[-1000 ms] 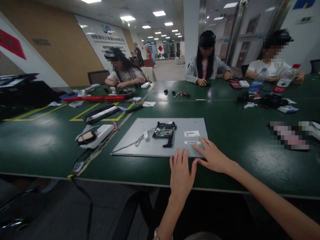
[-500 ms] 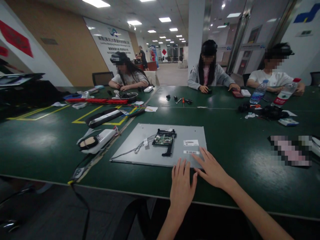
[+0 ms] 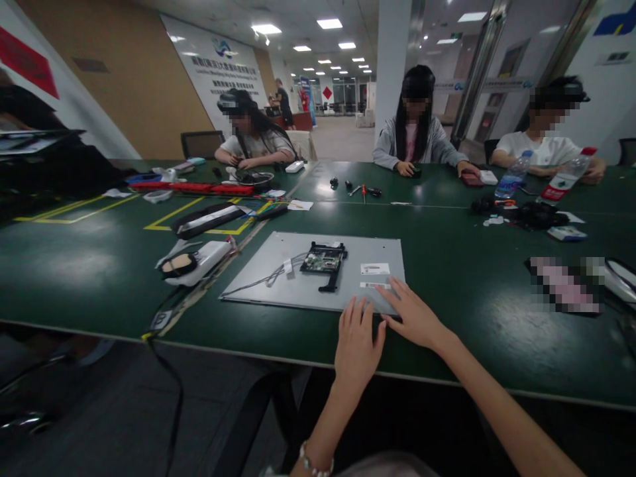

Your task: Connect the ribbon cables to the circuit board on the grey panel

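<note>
A flat grey metal panel (image 3: 278, 278) lies on the green table (image 3: 472, 311) in front of me. On it sit a small green circuit board in a black frame (image 3: 325, 260), loose grey wires (image 3: 271, 275) and two white labels (image 3: 375, 269). My left hand (image 3: 356, 344) lies flat with fingers stretched, its fingertips at the panel's near edge. My right hand (image 3: 412, 317) rests open beside it, fingers spread over the panel's near right corner. Neither hand holds anything.
A white device with a cable (image 3: 191, 262) lies left of the panel, a black-and-white bar (image 3: 209, 218) behind it. Screwdrivers and small parts (image 3: 360, 190) sit at mid-table. Three people sit across, with bottles (image 3: 511, 177) and black gear (image 3: 539, 215) at right.
Both hands stay flat at the panel's near edge. The view has shifted slightly, so the panel and hands sit a little higher in the picture than half a second ago.
</note>
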`<act>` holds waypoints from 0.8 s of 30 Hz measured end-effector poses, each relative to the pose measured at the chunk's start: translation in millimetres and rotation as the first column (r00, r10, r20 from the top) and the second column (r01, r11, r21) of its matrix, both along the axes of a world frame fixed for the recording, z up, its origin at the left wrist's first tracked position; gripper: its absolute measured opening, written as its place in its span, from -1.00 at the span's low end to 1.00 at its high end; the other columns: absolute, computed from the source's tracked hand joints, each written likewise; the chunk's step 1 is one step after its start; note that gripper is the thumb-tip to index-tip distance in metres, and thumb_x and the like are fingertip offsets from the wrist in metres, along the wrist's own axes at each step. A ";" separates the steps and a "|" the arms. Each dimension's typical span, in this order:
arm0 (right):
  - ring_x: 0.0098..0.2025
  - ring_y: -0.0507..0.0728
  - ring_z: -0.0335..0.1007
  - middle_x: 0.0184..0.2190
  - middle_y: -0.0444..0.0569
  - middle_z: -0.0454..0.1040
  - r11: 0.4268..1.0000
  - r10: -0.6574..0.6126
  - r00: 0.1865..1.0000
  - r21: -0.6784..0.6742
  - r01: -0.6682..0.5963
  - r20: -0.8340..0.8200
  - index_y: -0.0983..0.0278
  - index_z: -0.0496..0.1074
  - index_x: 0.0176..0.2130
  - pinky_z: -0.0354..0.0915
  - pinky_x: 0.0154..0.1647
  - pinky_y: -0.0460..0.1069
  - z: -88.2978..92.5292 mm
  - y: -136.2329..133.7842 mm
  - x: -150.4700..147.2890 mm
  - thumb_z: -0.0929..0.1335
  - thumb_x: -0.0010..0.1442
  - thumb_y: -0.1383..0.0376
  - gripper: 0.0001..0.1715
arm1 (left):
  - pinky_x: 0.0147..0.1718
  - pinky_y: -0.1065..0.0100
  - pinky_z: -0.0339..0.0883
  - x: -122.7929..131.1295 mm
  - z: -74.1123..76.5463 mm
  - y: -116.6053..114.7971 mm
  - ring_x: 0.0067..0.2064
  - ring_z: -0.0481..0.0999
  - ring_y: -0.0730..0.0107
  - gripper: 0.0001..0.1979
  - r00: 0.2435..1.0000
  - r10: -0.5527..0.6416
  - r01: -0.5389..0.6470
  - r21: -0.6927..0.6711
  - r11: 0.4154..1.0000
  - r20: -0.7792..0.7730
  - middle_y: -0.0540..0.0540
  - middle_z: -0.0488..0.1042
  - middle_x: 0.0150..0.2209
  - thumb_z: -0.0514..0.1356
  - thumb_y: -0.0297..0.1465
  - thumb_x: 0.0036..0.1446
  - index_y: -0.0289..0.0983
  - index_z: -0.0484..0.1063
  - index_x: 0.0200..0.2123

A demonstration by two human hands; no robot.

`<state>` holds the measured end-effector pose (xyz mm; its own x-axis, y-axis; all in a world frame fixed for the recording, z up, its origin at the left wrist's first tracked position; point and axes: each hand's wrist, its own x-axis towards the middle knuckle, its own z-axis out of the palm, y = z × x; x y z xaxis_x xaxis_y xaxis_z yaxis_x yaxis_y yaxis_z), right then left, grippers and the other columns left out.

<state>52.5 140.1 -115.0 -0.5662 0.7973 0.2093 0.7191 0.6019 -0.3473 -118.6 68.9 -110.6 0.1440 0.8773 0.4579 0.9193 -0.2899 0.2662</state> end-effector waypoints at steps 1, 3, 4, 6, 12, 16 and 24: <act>0.41 0.30 -0.21 0.40 0.09 -0.11 1.000 0.005 1.000 0.000 -0.005 -0.002 0.13 -0.02 0.37 -0.05 0.34 0.25 0.3 0.2 0.4 0.24 0.29 0.11 -0.27 | 0.21 -0.03 0.15 0.5 -0.3 0.0 0.32 0.13 0.06 -0.66 1.000 -0.001 0.001 0.003 1.000 0.005 -0.26 0.33 0.18 0.05 -0.33 0.30 -0.32 0.30 0.09; 0.40 0.30 -0.19 0.40 0.09 -0.09 1.000 0.020 1.000 0.002 -0.020 -0.006 0.13 -0.01 0.37 -0.05 0.34 0.25 0.3 0.7 1.4 0.24 0.29 0.12 -0.27 | 0.21 -0.04 0.15 1.3 -0.4 -0.2 0.32 0.13 0.05 -0.67 1.000 0.000 0.000 0.007 1.000 0.011 -0.27 0.32 0.18 0.04 -0.33 0.31 -0.32 0.30 0.09; 0.40 0.30 -0.18 0.40 0.10 -0.08 1.000 0.026 1.000 0.004 -0.026 -0.008 0.14 0.00 0.36 -0.05 0.34 0.25 -0.1 1.1 1.8 0.24 0.29 0.11 -0.27 | 0.21 -0.04 0.15 1.6 -0.2 -0.4 0.32 0.13 0.04 -0.66 1.000 -0.001 0.001 0.006 1.000 0.011 -0.27 0.32 0.18 0.04 -0.33 0.31 -0.32 0.29 0.09; 0.40 0.30 -0.17 0.39 0.09 -0.06 0.999 0.033 0.999 0.007 -0.033 -0.011 0.15 0.01 0.36 -0.04 0.34 0.26 -2.0 2.4 2.4 0.24 0.29 0.11 -0.27 | 0.21 -0.03 0.15 2.1 0.3 -0.6 0.32 0.13 0.04 -0.66 1.000 -0.002 0.002 0.006 1.000 0.007 -0.29 0.33 0.17 0.04 -0.33 0.31 -0.34 0.29 0.09; 0.40 0.30 -0.17 0.38 0.06 0.00 0.999 0.024 0.999 0.050 -0.022 -0.028 0.16 0.05 0.35 -0.03 0.33 0.29 -10.0 4.5 1.6 0.25 0.28 0.12 -0.29 | 0.20 -0.05 0.15 2.2 0.2 -0.1 0.31 0.15 0.03 -0.67 1.000 -0.019 0.019 0.023 1.000 0.006 -0.29 0.34 0.16 0.04 -0.34 0.30 -0.33 0.31 0.07; 0.40 0.29 -0.16 0.37 0.06 0.01 0.998 0.022 1.000 0.062 -0.021 -0.020 0.18 0.08 0.33 -0.01 0.34 0.25 -10.2 1.8 1.0 0.24 0.29 0.12 -0.32 | 0.20 -0.04 0.16 1.3 0.0 -0.6 0.30 0.16 0.05 -0.68 0.999 -0.036 0.036 0.023 0.999 0.017 -0.28 0.36 0.15 0.04 -0.36 0.29 -0.33 0.32 0.07; 0.38 0.29 -0.09 0.38 0.09 -0.01 0.999 0.029 0.999 0.047 -0.028 -0.028 0.18 0.06 0.34 0.02 0.32 0.26 -9.1 -6.3 4.1 0.22 0.30 0.11 -0.32 | 0.20 -0.05 0.16 0.8 -2.3 -2.9 0.31 0.15 0.05 -0.70 0.999 -0.023 0.023 0.010 1.000 0.034 -0.26 0.35 0.16 0.07 -0.38 0.27 -0.31 0.33 0.04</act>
<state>56.5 133.8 -124.1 -0.5817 0.7700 0.2623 0.6914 0.6379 -0.3392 -117.8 65.9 -112.9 0.1483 0.8693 0.4716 0.9029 -0.3136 0.2940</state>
